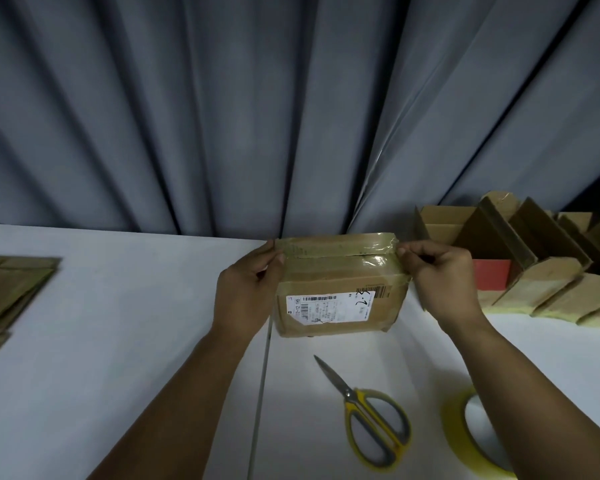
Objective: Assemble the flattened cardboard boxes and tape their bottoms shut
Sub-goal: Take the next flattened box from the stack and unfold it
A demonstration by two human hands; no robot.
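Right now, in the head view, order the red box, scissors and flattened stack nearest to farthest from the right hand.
1. red box: just right of the right hand.
2. scissors: nearer the person.
3. flattened stack: far left.

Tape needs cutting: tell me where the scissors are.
Head view, lower right: yellow-handled scissors lie on the table, below the cardboard box, left of the tape roll.

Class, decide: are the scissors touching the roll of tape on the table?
Apart. The head view shows bare table between the scissors and the tape roll.
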